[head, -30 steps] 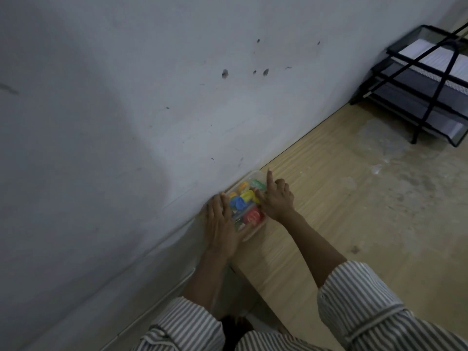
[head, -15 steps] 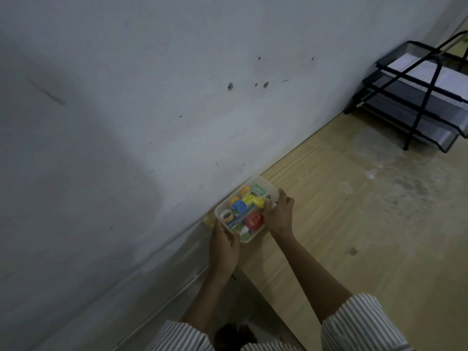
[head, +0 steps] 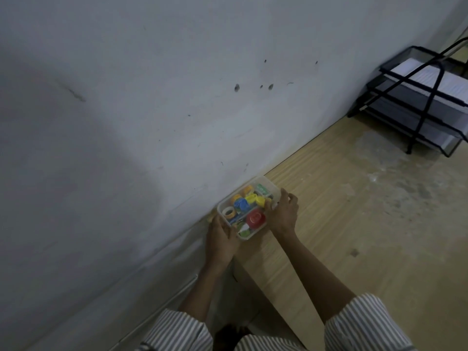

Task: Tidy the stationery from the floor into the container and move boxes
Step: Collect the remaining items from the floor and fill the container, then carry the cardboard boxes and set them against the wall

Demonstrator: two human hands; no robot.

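Note:
A small clear plastic container sits at the corner of a wooden surface, close against the white wall. It holds several bright stationery pieces: tape rolls, yellow and blue clips, a red round item. My left hand grips its near left end, thumb on the rim. My right hand holds its right long side, fingers curled over the edge.
The white wall runs along the left side of the wooden surface. A black mesh paper tray rack with white sheets stands at the far right. Below the surface's near edge lies a darker gap beside the wall.
Both hands have shifted from on top of the container to its sides, uncovering what it holds. The container has stayed by the wall.

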